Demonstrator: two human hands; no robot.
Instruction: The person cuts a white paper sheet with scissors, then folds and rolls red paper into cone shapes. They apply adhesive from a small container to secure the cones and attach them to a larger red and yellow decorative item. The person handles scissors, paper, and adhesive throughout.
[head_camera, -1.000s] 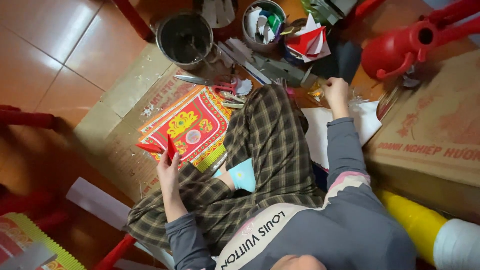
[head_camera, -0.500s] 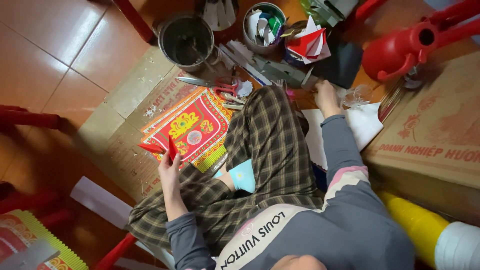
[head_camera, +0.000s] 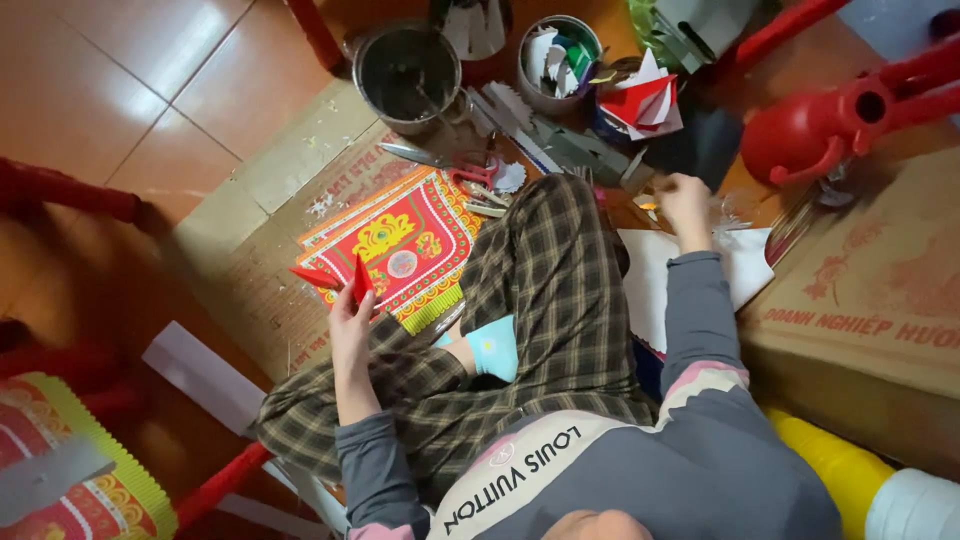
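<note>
My left hand (head_camera: 350, 322) pinches a small folded red paper piece (head_camera: 338, 277) and holds it up over a stack of red and yellow patterned sheets (head_camera: 410, 238). These sheets lie on a flat cardboard mat (head_camera: 250, 260). My right hand (head_camera: 684, 200) reaches past my bent knee to the floor by a white paper sheet (head_camera: 648, 285), with small scraps around it. Its fingers are curled, and I cannot make out whether they hold anything. Red-handled scissors (head_camera: 445, 162) lie just beyond the patterned sheets.
At the far edge stand a dark metal tin (head_camera: 408, 72) and a tin stuffed with paper scraps (head_camera: 558, 55). A red plastic tool (head_camera: 812, 130) and a large cardboard box (head_camera: 870, 300) are on the right. A yellow roll (head_camera: 830, 465) lies near right.
My right hand has shifted a little along the floor near the white sheet. My left hand still holds the red piece in about the same place.
</note>
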